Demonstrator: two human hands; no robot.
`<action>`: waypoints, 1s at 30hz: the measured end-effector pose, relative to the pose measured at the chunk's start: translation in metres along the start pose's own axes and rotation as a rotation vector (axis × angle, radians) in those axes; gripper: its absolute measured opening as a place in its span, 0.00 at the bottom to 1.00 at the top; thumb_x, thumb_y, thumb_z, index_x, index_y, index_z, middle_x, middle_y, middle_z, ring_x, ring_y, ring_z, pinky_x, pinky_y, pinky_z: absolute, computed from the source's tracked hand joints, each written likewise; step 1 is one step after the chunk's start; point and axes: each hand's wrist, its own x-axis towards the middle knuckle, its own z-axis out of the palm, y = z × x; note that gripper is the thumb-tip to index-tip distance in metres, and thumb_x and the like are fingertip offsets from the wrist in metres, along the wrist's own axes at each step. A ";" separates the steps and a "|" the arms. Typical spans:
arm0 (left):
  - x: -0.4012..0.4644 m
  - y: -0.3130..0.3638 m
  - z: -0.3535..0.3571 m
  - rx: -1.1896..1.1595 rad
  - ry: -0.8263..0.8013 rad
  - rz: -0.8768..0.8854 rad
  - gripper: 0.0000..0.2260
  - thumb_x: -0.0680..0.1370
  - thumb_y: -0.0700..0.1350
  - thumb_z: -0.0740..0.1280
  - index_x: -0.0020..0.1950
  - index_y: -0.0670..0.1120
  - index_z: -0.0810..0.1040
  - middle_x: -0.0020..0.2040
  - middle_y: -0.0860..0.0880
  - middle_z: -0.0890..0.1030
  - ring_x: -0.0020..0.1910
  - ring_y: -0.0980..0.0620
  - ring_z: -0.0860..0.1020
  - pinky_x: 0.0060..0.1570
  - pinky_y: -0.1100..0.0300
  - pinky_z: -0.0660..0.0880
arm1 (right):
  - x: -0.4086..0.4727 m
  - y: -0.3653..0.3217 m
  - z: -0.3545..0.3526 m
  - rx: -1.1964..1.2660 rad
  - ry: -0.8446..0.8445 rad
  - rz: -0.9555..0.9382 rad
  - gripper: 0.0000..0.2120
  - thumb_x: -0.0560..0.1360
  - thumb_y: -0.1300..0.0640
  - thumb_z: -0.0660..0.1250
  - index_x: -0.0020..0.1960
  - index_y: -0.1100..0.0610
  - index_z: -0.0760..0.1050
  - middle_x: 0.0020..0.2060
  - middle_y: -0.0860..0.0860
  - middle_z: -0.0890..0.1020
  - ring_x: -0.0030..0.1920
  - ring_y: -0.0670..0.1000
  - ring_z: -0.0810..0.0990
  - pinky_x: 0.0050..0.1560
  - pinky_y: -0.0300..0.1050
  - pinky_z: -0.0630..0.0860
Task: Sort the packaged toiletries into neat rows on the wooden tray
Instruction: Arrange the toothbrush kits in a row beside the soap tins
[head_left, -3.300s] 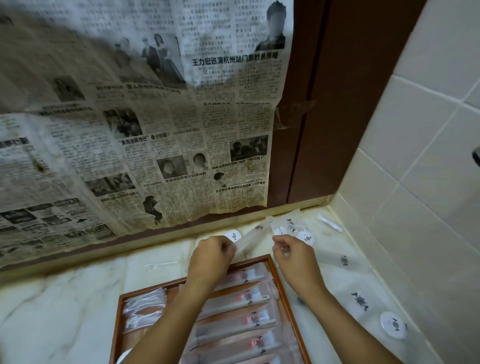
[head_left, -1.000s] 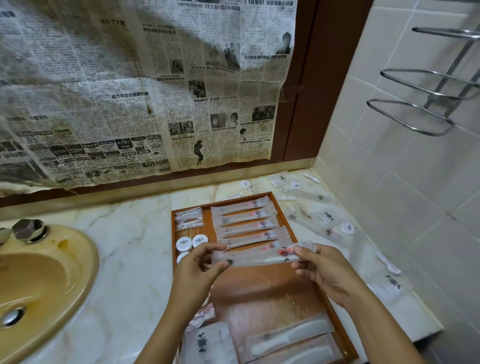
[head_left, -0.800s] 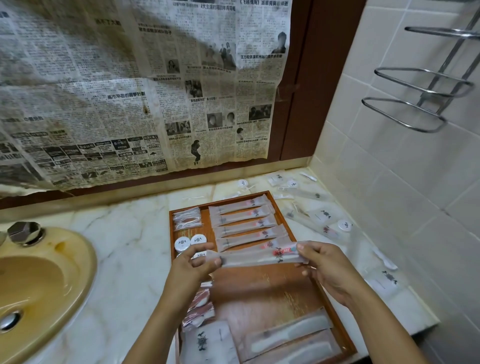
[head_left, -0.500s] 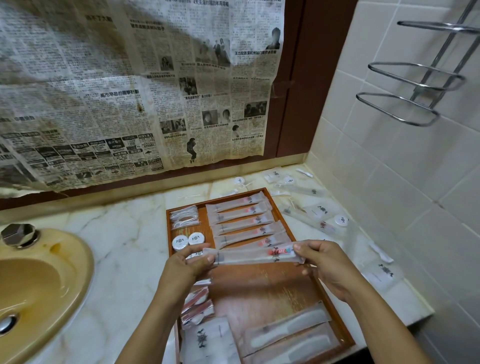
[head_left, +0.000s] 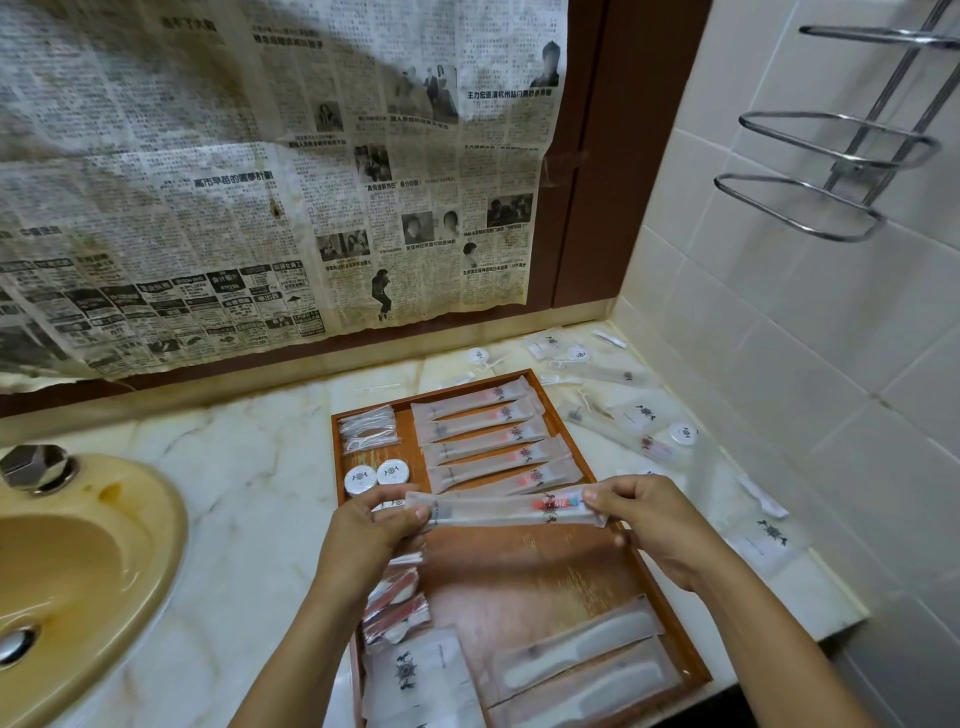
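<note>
At the left edge of the wooden tray (head_left: 569, 415) lie the small round tins (head_left: 376, 477), and near them the left hand (head_left: 370, 535) pinches the left end of a long packaged toothbrush (head_left: 506, 510). The right hand (head_left: 652, 519) pinches its right end, so the packet hangs level, just above the bare middle of the tray and just in front of the row of toothbrush packets (head_left: 488, 441) at the far right corner. I judge the next move is to lay it as the next one in this row. The risk is that the thin slippery wrapper slides when released, or that it pushes the nearest packet, which already sits a little askew, and the row loses its line. More loose packets (head_left: 644, 415) wait on the worktop (head_left: 249, 467) beside the right edge of the tray; a sleeve or wrist could sweep them.
</note>
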 end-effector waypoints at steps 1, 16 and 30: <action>0.001 0.000 0.000 -0.002 0.001 -0.003 0.08 0.75 0.37 0.73 0.53 0.44 0.82 0.42 0.43 0.86 0.40 0.44 0.85 0.36 0.59 0.82 | 0.000 0.000 0.000 -0.005 -0.004 -0.001 0.05 0.76 0.58 0.71 0.48 0.57 0.85 0.43 0.54 0.86 0.38 0.48 0.78 0.30 0.37 0.72; 0.011 -0.009 0.005 0.008 0.028 -0.049 0.07 0.74 0.38 0.73 0.50 0.45 0.83 0.43 0.42 0.86 0.42 0.44 0.85 0.44 0.53 0.82 | 0.013 0.007 -0.007 -0.068 -0.042 -0.020 0.05 0.76 0.57 0.71 0.48 0.57 0.85 0.41 0.54 0.85 0.31 0.47 0.74 0.32 0.38 0.73; 0.022 -0.043 0.031 0.589 0.123 0.085 0.09 0.74 0.41 0.74 0.47 0.54 0.78 0.38 0.51 0.81 0.36 0.56 0.78 0.31 0.69 0.70 | 0.057 0.026 -0.018 -0.404 0.043 -0.054 0.06 0.74 0.66 0.69 0.44 0.57 0.82 0.36 0.56 0.84 0.27 0.43 0.77 0.27 0.34 0.73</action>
